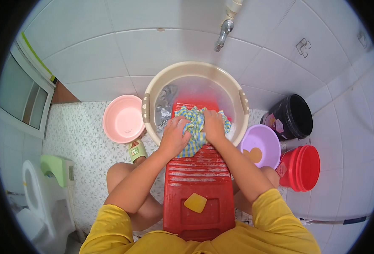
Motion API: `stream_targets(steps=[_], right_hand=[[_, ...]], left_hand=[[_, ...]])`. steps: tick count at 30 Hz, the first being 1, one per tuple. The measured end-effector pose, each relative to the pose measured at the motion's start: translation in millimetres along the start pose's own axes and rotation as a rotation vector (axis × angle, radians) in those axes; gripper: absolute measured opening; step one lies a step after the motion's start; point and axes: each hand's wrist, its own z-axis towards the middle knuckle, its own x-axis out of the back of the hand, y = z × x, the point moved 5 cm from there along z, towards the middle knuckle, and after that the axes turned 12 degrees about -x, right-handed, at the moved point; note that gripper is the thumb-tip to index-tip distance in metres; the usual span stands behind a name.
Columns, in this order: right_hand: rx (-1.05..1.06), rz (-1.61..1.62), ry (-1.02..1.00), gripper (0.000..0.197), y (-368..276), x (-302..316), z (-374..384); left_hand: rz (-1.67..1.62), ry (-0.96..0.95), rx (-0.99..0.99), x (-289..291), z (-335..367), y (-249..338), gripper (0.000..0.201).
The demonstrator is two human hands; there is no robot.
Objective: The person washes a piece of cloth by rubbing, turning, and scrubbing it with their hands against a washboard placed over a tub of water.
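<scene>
A blue, yellow and white checked cloth [191, 144] lies bunched on the ridged upper part of a red washboard [197, 169]. My left hand [174, 137] grips the cloth's left side with curled fingers. On its right side, my right hand [213, 126] is closed over the fabric. White suds streak the ridges below the cloth. A yellow bar of soap [195, 203] rests on the flat lower end of the board. The board's far end dips into a large beige basin [187, 67] of cloudy water, where a dark grey fabric [165, 106] floats at the left.
Left of the basin sits a pink basin [124, 120]. To the right are a purple basin [266, 139] with round tan pieces, a black bucket [297, 116] and a red bucket [305, 168]. A metal tap [224, 34] sticks out above. A green stool [56, 169] stands at left.
</scene>
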Motion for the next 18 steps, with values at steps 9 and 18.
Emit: stream_targets(steps=[9,18], right_hand=[[0.258,0.109,-0.037,0.024,-19.1,25.6,-68.2],[0.137,0.09,-0.033,0.041,29.1,-15.5,45.9]], left_hand=[[-0.009,-0.017,-0.003,6.4,-3.9,0.6,0.032],[-0.007,-0.001,-0.039,-5.6,13.3,14.8,0.027]])
